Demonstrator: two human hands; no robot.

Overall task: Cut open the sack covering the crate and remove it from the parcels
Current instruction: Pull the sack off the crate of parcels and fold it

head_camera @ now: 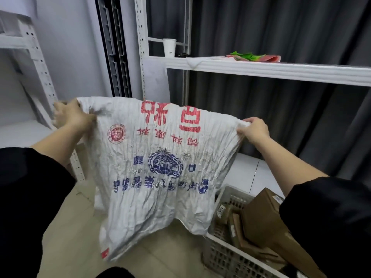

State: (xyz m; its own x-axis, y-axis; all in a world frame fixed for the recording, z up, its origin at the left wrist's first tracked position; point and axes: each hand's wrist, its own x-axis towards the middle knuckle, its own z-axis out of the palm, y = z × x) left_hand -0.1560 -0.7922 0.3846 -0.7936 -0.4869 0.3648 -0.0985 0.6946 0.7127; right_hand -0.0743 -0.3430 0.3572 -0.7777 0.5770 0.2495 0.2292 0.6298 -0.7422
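My left hand (73, 115) and right hand (255, 130) each pinch an upper corner of the woven sack (156, 163), spreading it clear; crate (226, 255) of parcels (261, 217) sits uncovered below my right hand.

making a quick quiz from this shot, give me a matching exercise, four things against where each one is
Things:
1. sack
2. cup
3. parcels
4. red and green sheet

Places:
A. in the crate
B. at the shelf's left end, upright
C. held up between left hand and right hand
D. flat on the shelf, further right

Pairs: 1-C, 2-B, 3-A, 4-D
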